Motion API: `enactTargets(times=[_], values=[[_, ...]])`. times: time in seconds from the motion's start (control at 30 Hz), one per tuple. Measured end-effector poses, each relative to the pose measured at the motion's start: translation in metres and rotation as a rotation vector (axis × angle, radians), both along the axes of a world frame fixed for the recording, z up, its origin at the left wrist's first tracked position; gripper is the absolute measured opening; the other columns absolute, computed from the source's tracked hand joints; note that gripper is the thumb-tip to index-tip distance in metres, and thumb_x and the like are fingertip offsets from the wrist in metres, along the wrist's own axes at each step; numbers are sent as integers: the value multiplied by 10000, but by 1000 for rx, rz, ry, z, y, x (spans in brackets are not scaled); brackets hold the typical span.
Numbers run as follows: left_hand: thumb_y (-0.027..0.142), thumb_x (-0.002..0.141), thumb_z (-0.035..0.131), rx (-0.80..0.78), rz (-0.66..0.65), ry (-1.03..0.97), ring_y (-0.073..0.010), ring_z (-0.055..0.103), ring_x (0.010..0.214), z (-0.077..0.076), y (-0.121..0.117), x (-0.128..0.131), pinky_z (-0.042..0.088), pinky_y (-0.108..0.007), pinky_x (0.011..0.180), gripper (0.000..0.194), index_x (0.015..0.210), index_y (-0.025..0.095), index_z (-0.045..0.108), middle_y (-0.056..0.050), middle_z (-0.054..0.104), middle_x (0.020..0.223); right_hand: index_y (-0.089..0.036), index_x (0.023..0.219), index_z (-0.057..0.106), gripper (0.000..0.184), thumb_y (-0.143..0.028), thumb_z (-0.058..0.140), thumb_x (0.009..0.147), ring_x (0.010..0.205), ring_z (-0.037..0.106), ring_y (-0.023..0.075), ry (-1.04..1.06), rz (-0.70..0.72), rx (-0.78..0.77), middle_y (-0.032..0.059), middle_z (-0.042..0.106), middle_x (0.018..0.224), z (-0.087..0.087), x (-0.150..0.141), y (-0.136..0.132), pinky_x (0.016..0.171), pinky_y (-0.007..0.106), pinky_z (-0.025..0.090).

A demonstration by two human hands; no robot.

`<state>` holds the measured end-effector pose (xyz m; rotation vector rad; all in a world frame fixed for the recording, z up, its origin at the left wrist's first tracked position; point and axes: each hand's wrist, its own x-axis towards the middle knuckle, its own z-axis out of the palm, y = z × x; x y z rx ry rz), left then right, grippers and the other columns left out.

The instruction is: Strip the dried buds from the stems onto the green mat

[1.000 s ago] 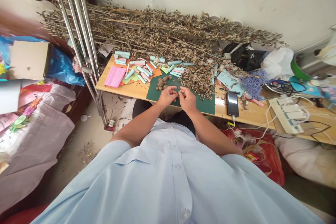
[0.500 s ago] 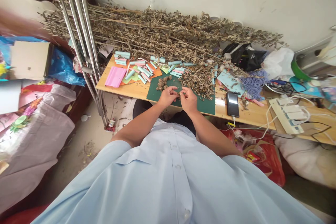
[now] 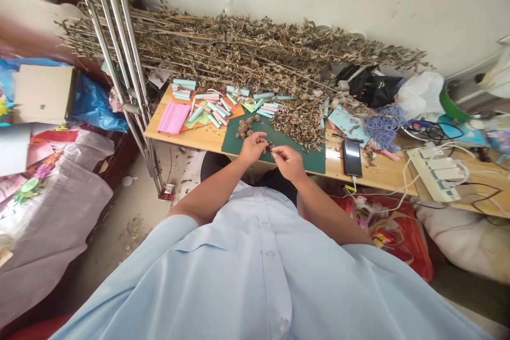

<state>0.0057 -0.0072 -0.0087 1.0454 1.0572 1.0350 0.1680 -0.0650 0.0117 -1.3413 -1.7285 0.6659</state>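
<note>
We hold a small bit of dried plant [image 3: 270, 145] over the near edge of the dark green mat [image 3: 314, 162], the curled fingers of our left hand [image 3: 254, 149] closed on it. Our right hand [image 3: 289, 162] has its fingers bent in beside the same bit, and we cannot tell whether they grip it. Just beyond our left hand, brown dried clumps [image 3: 244, 127] sit on the mat; beyond our right, we see a heap of loose dried leaves [image 3: 300, 127]. Farther back, long dried stalks [image 3: 239, 45] lie past the paper rolls [image 3: 218, 111]. To our right, a smartphone [image 3: 352, 158] rests on the wooden table [image 3: 191, 137], cable attached
</note>
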Motion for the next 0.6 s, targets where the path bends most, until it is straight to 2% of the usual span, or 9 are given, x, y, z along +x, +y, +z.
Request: enactTargets(times=[0.13, 0.23, 0.4, 0.6], values=[[160, 811, 589, 11, 23, 32, -61, 531, 493, -1, 0, 2, 402, -204, 531, 290, 1101, 137, 594, 29, 630, 698, -236, 977, 721, 159, -281, 591, 897, 708, 629, 165, -74, 192, -13, 39, 719, 894, -4, 4, -18, 684, 312, 531], [193, 848, 577, 11, 48, 57, -63, 525, 492, -5, 2, 4, 410, -208, 542, 262, 1104, 144, 600, 27, 631, 694, -253, 950, 734, 153, -282, 593, 899, 864, 673, 194, -132, 286, -7, 62, 716, 998, -11, 6, -25, 794, 348, 560], [166, 804, 616, 12, 105, 117, -64, 528, 497, -5, 4, 8, 411, -215, 534, 250, 1054, 152, 614, 30, 617, 719, -263, 913, 744, 163, -289, 583, 913, 920, 685, 202, -164, 268, -12, 63, 716, 995, -19, 7, -28, 847, 363, 566], [237, 789, 691, 11, 155, 183, -79, 514, 487, 3, 2, 10, 385, -221, 508, 233, 997, 160, 619, 44, 569, 635, -267, 926, 735, 171, -291, 566, 927, 859, 687, 204, -125, 169, -9, 47, 733, 923, -12, 10, -22, 807, 358, 563]])
